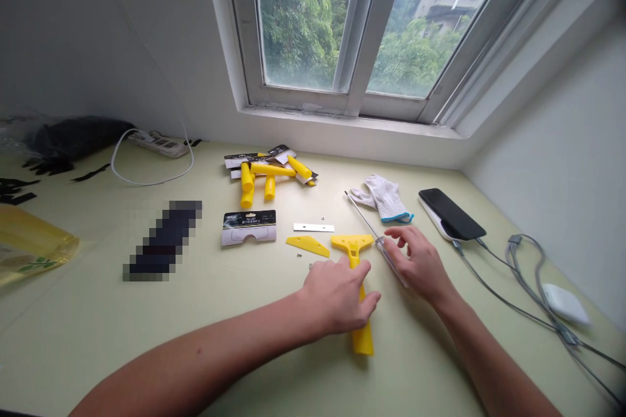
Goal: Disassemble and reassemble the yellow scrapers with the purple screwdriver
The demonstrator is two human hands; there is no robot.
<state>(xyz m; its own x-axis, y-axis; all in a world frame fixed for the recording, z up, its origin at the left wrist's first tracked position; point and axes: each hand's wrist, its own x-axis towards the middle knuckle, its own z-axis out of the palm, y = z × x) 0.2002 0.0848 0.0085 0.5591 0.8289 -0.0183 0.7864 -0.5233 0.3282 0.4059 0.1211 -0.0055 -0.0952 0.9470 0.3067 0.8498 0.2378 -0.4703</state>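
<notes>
My left hand [337, 296] is closed over the handle of a yellow plastic scraper [362, 339], whose wide head [351, 243] points away from me. My right hand [420, 267] grips the transparent handle of a long, thin screwdriver [390, 257]. Its metal shaft runs up and to the left, and its tip is in the air beyond the scraper head. Near the scraper lie a flat yellow blade cover [308, 246], a thin metal blade [313, 227] and a tiny screw [323, 217].
A pile of yellow scraper parts and packaging [268, 172] sits at the back, near a printed card [248, 228]. A white glove [384, 199], a phone on a white stand [450, 215], grey cables [533, 293], a power strip [159, 143] and a yellow plastic bag [29, 244] surround them.
</notes>
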